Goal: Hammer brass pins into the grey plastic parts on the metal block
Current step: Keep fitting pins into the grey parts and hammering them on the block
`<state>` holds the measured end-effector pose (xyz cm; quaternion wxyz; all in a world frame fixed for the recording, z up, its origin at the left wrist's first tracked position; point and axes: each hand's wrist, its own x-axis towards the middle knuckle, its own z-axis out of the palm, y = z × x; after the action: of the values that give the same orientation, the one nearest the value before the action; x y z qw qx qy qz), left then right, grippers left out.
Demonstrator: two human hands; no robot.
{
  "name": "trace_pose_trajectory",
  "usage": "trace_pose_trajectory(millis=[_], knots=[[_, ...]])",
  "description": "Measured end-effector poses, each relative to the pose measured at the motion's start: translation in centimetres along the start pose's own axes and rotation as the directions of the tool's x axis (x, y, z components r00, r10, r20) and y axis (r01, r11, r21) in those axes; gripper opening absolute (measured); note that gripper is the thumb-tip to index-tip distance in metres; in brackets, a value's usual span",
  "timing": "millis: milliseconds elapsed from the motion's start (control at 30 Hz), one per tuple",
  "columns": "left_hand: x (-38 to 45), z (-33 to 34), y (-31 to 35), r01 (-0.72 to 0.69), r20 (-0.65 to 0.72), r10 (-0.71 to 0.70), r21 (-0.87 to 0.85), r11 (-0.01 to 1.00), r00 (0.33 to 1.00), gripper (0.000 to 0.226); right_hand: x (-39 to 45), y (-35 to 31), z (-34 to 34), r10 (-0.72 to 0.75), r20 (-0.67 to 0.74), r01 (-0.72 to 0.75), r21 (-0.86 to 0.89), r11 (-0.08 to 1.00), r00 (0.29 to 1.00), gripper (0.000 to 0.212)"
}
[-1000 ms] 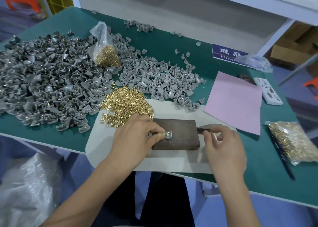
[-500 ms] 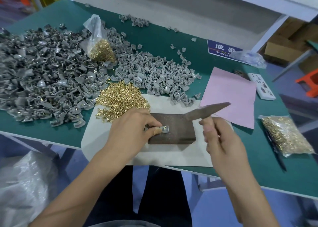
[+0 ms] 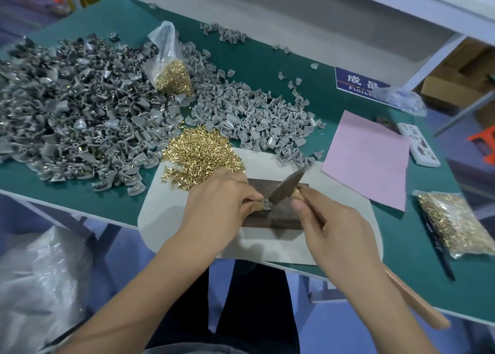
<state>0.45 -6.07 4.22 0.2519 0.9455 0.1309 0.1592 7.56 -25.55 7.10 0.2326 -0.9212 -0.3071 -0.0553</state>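
Grey plastic part [image 3: 266, 206] lies on the metal block [image 3: 281, 214], pinched by left hand [image 3: 217, 206]. Right hand [image 3: 329, 227] grips the hammer [image 3: 286, 187], whose head touches the part.

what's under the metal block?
The metal block lies on a pale sheet spread over the green table. The sheet shows all around the block; whatever is directly beneath the block is covered. On top, the left hand pinches a grey part.
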Motion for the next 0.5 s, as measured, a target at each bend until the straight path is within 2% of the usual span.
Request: trace_pose_trajectory(millis=[67, 133, 200, 267, 367, 500], knots=[[-0.03, 0.01, -0.03, 0.002, -0.007, -0.002, -0.024, 1.0, 1.0, 0.015, -0.27, -0.06, 0.05, 0.043, -0.075, -0.037, 0.079, 0.996, 0.996, 0.032], [-0.02, 0.01, -0.01, -0.001, -0.017, 0.0, -0.032, 0.999, 1.0, 0.013, -0.52, -0.13, 0.37, 0.064, -0.055, -0.055, 0.151, 0.987, 0.996, 0.035], [0.01, 0.03, -0.01, -0.005, -0.013, 0.005, -0.007, 1.0, 1.0, 0.013, -0.53, -0.43, 0.49, 0.024, -0.002, -0.024, 0.07, 0.997, 1.0, 0.034], [0.02, 0.1, -0.07, -0.009, -0.01, 0.009, 0.0, 1.0, 1.0, 0.013, -0.38, -0.39, 0.16, 0.013, -0.019, -0.013, -0.006, 1.0, 1.0, 0.032], [0.05, 0.12, -0.1, -0.011, -0.023, 0.01, -0.034, 0.999, 1.0, 0.014, -0.52, -0.31, 0.12, 0.075, -0.1, -0.068, 0.078, 0.995, 0.992, 0.028], [0.01, 0.07, -0.11, -0.011, -0.016, 0.01, -0.016, 1.0, 1.0, 0.013, -0.61, -0.89, 0.27, 0.034, -0.016, -0.035, -0.019, 0.999, 0.999, 0.031]])
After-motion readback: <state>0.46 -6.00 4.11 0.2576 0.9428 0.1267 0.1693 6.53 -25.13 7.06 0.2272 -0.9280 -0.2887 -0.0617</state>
